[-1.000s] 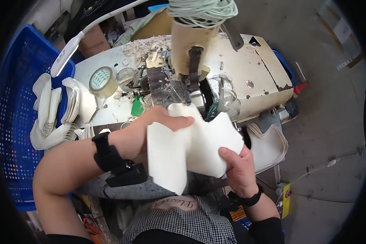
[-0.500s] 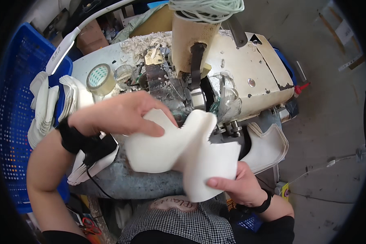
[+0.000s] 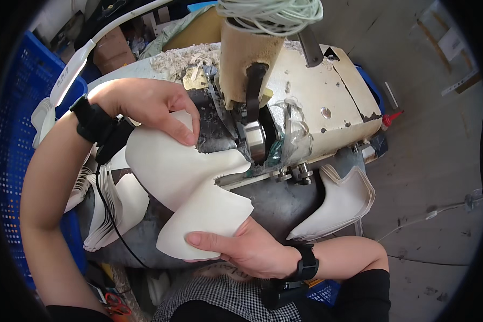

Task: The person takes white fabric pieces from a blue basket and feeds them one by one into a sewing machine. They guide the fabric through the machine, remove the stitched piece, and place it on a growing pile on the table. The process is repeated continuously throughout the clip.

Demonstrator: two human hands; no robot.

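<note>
Between my hands I hold a curved white leather-like piece (image 3: 163, 163), shaped like a shoe upper, with a narrow tongue reaching right toward the machine. My left hand (image 3: 153, 107) grips its upper left lobe, thumb on top. My right hand (image 3: 247, 244) pinches the lower lobe, thumb on top and fingers underneath. The tongue's tip lies just in front of a skiving-type machine (image 3: 241, 70), near its shiny metal roller (image 3: 256, 140). Whether the tip touches the machine I cannot tell.
Right of the work spot lies a stack of white pieces (image 3: 341, 201); another stack (image 3: 121, 212) sits at the left. A blue perforated basket (image 3: 16, 177) stands far left under a lamp (image 3: 72, 72). Scraps (image 3: 182, 60) heap behind, and red-handled scissors (image 3: 117, 304) lie low left.
Both hands have moved left with the white piece, the left one also upward. The piece has turned, so its tongue now points right instead of up. The view has shifted slightly.
</note>
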